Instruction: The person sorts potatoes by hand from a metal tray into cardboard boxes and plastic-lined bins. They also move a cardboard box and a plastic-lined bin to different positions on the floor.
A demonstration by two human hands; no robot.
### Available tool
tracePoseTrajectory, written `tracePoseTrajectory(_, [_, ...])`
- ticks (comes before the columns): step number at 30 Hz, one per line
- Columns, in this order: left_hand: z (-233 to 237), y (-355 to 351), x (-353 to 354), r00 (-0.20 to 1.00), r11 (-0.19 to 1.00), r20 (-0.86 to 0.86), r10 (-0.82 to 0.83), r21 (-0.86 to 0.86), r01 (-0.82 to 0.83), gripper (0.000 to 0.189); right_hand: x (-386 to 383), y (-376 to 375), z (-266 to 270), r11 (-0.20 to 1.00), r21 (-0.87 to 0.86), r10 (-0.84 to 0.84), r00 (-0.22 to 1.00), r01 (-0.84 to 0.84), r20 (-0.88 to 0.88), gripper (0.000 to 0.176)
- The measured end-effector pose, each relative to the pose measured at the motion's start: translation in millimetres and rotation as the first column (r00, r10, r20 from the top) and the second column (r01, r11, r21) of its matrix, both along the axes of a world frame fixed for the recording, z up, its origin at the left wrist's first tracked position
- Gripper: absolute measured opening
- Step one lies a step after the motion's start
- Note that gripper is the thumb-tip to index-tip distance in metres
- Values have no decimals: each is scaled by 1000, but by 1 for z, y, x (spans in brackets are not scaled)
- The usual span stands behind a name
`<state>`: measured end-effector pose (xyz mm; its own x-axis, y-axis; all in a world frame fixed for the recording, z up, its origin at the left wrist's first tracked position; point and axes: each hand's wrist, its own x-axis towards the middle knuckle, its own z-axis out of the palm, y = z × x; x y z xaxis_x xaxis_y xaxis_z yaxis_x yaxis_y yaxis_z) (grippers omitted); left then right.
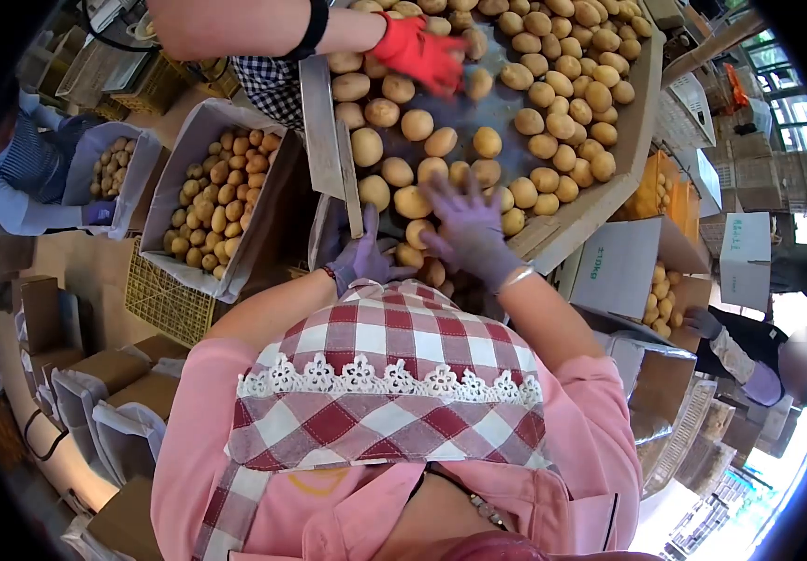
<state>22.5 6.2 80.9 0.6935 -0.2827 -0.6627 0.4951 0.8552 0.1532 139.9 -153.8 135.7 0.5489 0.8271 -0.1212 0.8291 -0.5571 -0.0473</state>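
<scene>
Purple-gloved right hand in the head view is spread out flat-ish over the potatoes at the near edge of the wood-rimmed sorting table, fingers apart and touching a few of them, not closed round any that I can see. Also in purple, the left hand is at the table's near left corner, right by the lower end of the wooden board, and it's partly tucked away, so I can't tell if it's gripping anything.

Potatoes are all over the table, packed thick on the right side and looser round the bare dark patch in the middle. Someone's red-gloved hand is over the far left part of it, kinda blurry.

Left of the table there's a plastic-lined crate with a big load of potatoes, plus a yellow plastic crate lower down beside it. Farther left, a person in a striped top has a gloved hand at a smaller lined box.

Right of the table sits an open cardboard box marked "210kg" with more potatoes inside, and another worker's dark-gloved hand is just beside it.
</scene>
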Motion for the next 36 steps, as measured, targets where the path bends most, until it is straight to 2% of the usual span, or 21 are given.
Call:
tracePoseTrajectory(1, [-5, 4, -1, 997, 998, 76, -34, -52, 38, 103, 11, -4, 9, 962, -6, -272, 961, 273, 47, 74])
tracePoseTrajectory(2, [-3, 1, -3, 999, 999, 36, -15, -28, 16, 103, 36, -15, 5, 910, 89, -407, 913, 405, 15, 79])
tracePoseTrajectory(4, [5, -6, 2, 999, 999, -27, 20, 28, -19, 103, 74, -8, 5, 678, 135, -697, 690, 723, -196, 81])
tracePoseTrajectory(6, [-2, -7, 4, 999, 1000, -33, 18, 11, -18, 102, 63, 32, 16, 640, -13, -767, 639, 768, -59, 81])
tracePoseTrajectory(8, [-13, -5, 4, 999, 999, -36, 9, -44, -11, 102, 37, 41, -13, 851, 83, -511, 853, 519, -104, 81])
tracePoseTrajectory(10, [0, -3, 2, 1000, 999, 5, 2, -45, -2, 98, -17, 41, 10, 962, -166, -226, 973, 217, -39, 79])
tracePoseTrajectory(12, [-3, -2, 3, 997, 1000, 75, 12, -13, -11, 96, -17, 10, 8, 995, -57, -96, 954, 83, -283, 77])
tracePoseTrajectory(13, [-4, -2, 2, 998, 995, 57, 35, -91, -30, 91, -5, -1, -2, 978, 81, -156, 936, 190, -316, 77])
tracePoseTrajectory(14, [5, -2, 3, 999, 997, 41, 9, -74, -6, 90, 2, 2, 2, 938, 149, -309, 950, 313, -45, 74])
tracePoseTrajectory(16, [6, -5, 5, 1000, 994, -1, 28, -101, -28, 91, 29, 21, 16, 936, 284, -231, 972, 211, 42, 69])
tracePoseTrajectory(17, [5, -7, 3, 997, 999, 82, 9, -53, -5, 91, 34, 37, 8, 949, 263, -176, 984, 171, -5, 65])
tracePoseTrajectory(18, [1, -7, 4, 1000, 998, 16, 14, -69, -12, 90, 24, 50, 11, 978, 153, -145, 989, 140, 24, 64])
tracePoseTrajectory(20, [-5, 0, 3, 999, 989, 8, -35, -144, 36, 85, 11, 51, -2, 983, 154, 86, 993, -98, 86, 61])
tracePoseTrajectory(23, [-22, 6, -3, 999, 999, 33, -42, 29, 41, 81, 0, 6, 5, 958, 59, 282, 958, -279, -52, 58])
tracePoseTrajectory(24, [-16, 5, -2, 999, 997, 13, -41, 63, 40, 82, 0, -7, 19, 965, 0, 257, 947, -262, -192, 59])
tracePoseTrajectory(26, [-5, 4, -4, 999, 991, -33, -29, 127, 33, 82, 35, -28, 8, 982, 182, 36, 915, 41, -401, 60])
tracePoseTrajectory(28, [-6, 5, -5, 998, 993, 18, -53, 105, 51, 84, 51, -25, 21, 920, 245, -312, 950, 305, -9, 63])
tracePoseTrajectory(29, [-7, 6, -3, 999, 999, 14, -40, 20, 40, 85, 62, -17, 3, 895, 236, -370, 926, 378, -76, 67])
tracePoseTrajectory(32, [7, 0, 4, 1000, 995, -19, -24, -93, 22, 88, 18, 27, -6, 898, 17, -440, 897, 440, 40, 75])
tracePoseTrajectory(34, [7, -4, 5, 998, 1000, 69, -1, -10, 1, 89, -16, 12, -4, 995, -6, -97, 995, 97, -2, 75])
tracePoseTrajectory(36, [3, -1, 5, 998, 998, 58, -4, -61, 8, 88, -32, -13, -4, 999, -27, -31, 976, 26, -218, 73])
